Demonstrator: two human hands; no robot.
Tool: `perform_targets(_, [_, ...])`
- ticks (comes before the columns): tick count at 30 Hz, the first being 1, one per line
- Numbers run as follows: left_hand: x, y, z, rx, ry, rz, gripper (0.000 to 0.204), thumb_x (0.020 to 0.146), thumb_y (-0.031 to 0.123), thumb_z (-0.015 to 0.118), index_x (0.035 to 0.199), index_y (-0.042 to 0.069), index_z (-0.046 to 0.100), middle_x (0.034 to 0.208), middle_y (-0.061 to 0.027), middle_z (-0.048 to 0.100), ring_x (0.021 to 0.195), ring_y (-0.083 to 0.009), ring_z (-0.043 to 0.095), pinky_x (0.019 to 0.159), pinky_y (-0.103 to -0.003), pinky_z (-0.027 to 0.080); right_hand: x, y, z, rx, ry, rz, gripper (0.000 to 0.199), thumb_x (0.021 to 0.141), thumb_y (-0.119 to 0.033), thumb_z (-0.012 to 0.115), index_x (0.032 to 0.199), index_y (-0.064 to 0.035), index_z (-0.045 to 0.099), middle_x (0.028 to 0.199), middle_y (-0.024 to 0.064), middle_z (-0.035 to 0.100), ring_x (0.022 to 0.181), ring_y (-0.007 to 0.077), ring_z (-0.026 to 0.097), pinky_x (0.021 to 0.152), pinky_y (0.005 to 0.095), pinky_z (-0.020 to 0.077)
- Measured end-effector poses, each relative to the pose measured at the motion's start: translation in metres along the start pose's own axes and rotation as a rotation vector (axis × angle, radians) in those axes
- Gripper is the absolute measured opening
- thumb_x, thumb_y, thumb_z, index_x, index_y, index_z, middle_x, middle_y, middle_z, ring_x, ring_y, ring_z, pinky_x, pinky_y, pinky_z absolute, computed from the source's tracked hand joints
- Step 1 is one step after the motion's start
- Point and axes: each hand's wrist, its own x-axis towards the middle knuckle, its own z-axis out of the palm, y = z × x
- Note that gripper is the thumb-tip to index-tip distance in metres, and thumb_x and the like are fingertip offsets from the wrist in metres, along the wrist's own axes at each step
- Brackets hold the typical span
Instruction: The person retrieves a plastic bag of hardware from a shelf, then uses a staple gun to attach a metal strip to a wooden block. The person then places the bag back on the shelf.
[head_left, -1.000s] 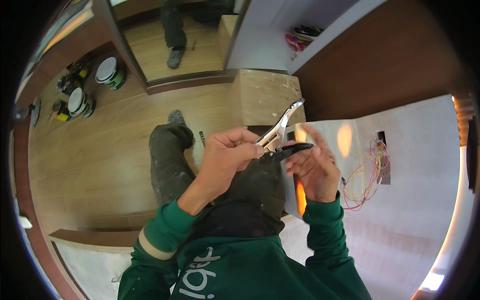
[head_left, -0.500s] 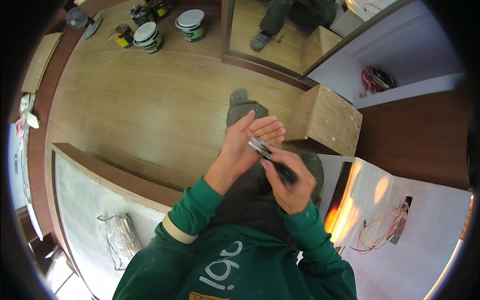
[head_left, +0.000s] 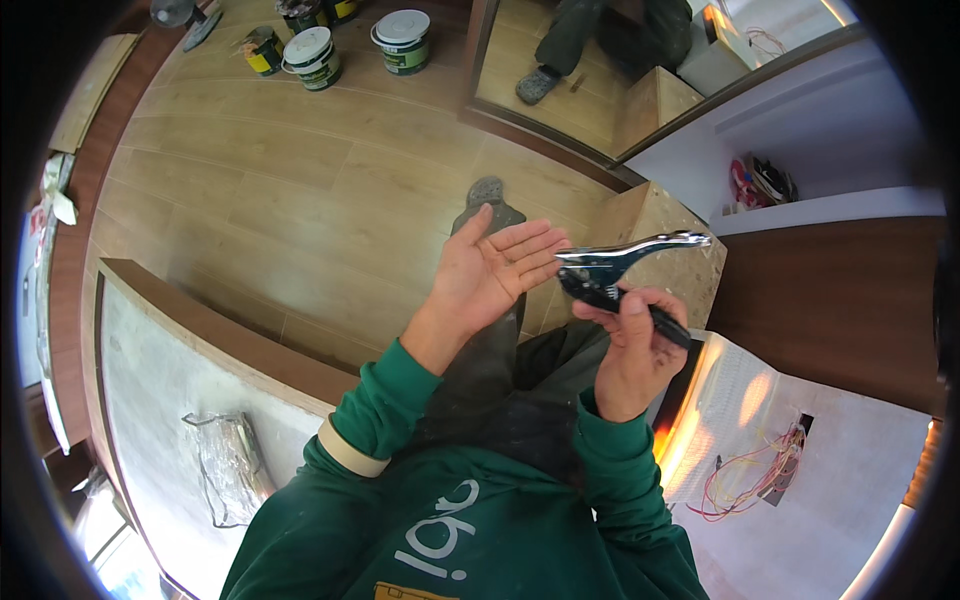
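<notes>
My right hand (head_left: 640, 345) is closed round the black lower handle of a plier-like hand tool (head_left: 625, 262). Its other handle is shiny chrome and spreads away from the black one toward the right. From this angle I cannot tell the tool's exact kind. My left hand (head_left: 487, 265) lies palm up with its fingers stretched out and nothing on it. The tool's head is at the left fingertips; whether they touch is unclear. Round my left sleeve sits a beige ring (head_left: 350, 450), like a roll of tape.
Lidded paint buckets (head_left: 402, 45) and used tins (head_left: 263, 50) stand far left on the floor. A wooden box (head_left: 685, 225) is at the right, below a mirror (head_left: 560, 80). Loose wires (head_left: 760, 470) hang from a white panel. A plastic-wrapped bundle (head_left: 230, 465) rests on the left panel.
My right hand has moved right, away from the left palm, and the tool has turned so its handles point right and stand apart. My left hand remains palm up.
</notes>
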Motion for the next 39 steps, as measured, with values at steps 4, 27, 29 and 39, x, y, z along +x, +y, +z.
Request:
perform_targets(4, [0.003,0.006,-0.005,-0.027,-0.100,-0.076,0.072,0.110,0.046,0.029,0.147,-0.015,0.039,0.152,-0.0354,0.042,0.143,-0.0479,0.041,0.119,-0.054,0.037,0.025,0.008,-0.035,0.067,0.104,0.079,0.020,0.100,-0.013,0.066,0.107,0.0036,0.058,0.094,0.0195,0.070,0.074,0.0312,0.074,0.068,0.0416,0.0636])
perform_targets(27, [-0.105,0.047,-0.089,0.626,0.682,0.342,0.022,0.086,-0.002,0.048,0.102,-0.005,0.064,0.098,-0.0181,0.069,0.084,-0.0254,0.070,0.075,-0.035,0.061,0.174,0.264,-0.232,-0.486,0.565,0.225,0.006,0.092,-0.007,0.070,0.093,-0.0018,0.070,0.080,0.0066,0.072,0.074,0.0139,0.071,0.066,0.0289,0.0567])
perform_targets(29, [-0.115,0.045,-0.090,0.590,0.731,0.356,0.023,0.085,-0.003,0.048,0.102,-0.004,0.064,0.099,-0.0179,0.069,0.085,-0.0248,0.070,0.076,-0.035,0.060,0.174,0.272,-0.246,-0.415,0.623,0.138,0.006,0.092,-0.007,0.070,0.094,-0.0018,0.071,0.079,0.0067,0.071,0.071,0.0144,0.070,0.065,0.0294,0.0569])
perform_targets(39, [-0.145,0.045,-0.120,0.724,0.758,0.452,0.017,0.094,-0.001,0.045,0.102,-0.002,0.061,0.107,-0.0168,0.069,0.093,-0.0229,0.068,0.081,-0.033,0.059,0.162,0.287,-0.269,-0.343,0.612,0.016,0.008,0.090,-0.004,0.070,0.097,0.0003,0.069,0.083,0.0090,0.070,0.069,0.0177,0.070,0.061,0.0292,0.0569])
